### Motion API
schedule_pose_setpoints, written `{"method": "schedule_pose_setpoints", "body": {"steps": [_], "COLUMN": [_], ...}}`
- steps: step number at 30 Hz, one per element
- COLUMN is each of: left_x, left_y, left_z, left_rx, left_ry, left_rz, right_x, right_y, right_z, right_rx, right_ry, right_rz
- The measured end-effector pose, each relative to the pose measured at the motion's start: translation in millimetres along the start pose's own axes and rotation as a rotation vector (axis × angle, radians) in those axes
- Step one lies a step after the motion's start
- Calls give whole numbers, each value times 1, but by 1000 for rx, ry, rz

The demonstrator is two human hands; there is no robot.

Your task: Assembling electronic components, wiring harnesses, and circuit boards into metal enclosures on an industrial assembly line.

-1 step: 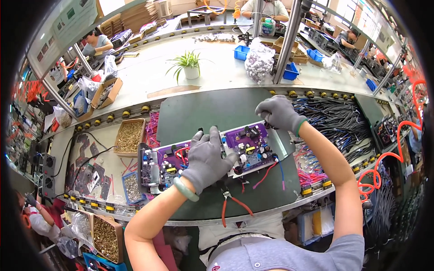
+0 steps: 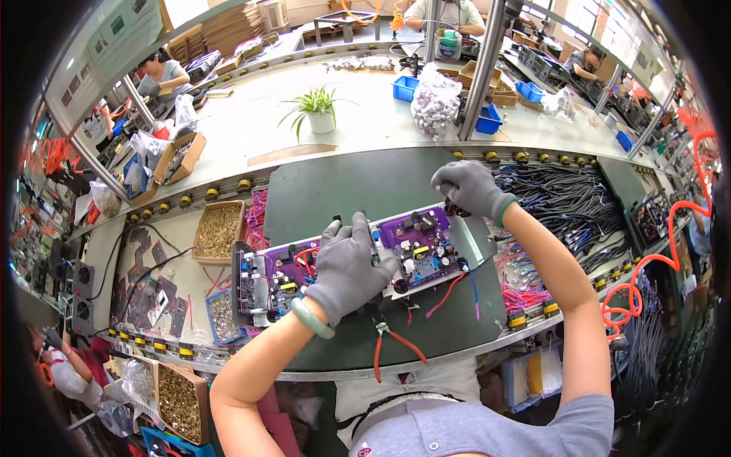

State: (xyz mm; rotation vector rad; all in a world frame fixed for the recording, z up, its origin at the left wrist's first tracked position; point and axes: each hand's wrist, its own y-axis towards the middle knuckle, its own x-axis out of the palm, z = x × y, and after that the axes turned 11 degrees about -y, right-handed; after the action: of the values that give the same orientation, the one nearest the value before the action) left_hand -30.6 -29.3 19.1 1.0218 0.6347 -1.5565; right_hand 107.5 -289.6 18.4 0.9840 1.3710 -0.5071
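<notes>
A long metal housing carrying purple circuit boards [image 2: 415, 242] lies across the dark green work mat [image 2: 335, 179]. Over its middle, my left hand [image 2: 352, 263] in a grey glove lies palm down, fingers stretched toward the far edge and thumb apart. My right hand [image 2: 470, 189], also gloved, is closed above the housing's right end. Something small and dark shows under its curled fingers, too hidden to name. Red and blue wires [image 2: 474, 293] hang from the near right side of the boards. Red-handled pliers [image 2: 394, 344] lie on the mat's near part.
Left of the mat are a box of small brass-coloured parts [image 2: 219, 226] and a blue tray of small metal parts [image 2: 222, 316]. Black cables [image 2: 563, 202] lie piled at right, near a coiled orange hose [image 2: 636, 293]. A potted plant [image 2: 321, 122] stands beyond; other people work farther off.
</notes>
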Motion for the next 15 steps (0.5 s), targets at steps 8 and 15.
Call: {"method": "schedule_pose_setpoints", "body": {"steps": [8, 15], "left_x": [-7, -8], "left_y": [6, 28], "left_z": [2, 18], "left_rx": [-91, -10], "left_ry": [23, 338], "left_rz": [-68, -93], "right_x": [29, 5], "right_y": [-5, -55], "right_z": [21, 11], "right_rx": [277, 252], "right_ry": [732, 526], "right_rz": [-158, 5]}}
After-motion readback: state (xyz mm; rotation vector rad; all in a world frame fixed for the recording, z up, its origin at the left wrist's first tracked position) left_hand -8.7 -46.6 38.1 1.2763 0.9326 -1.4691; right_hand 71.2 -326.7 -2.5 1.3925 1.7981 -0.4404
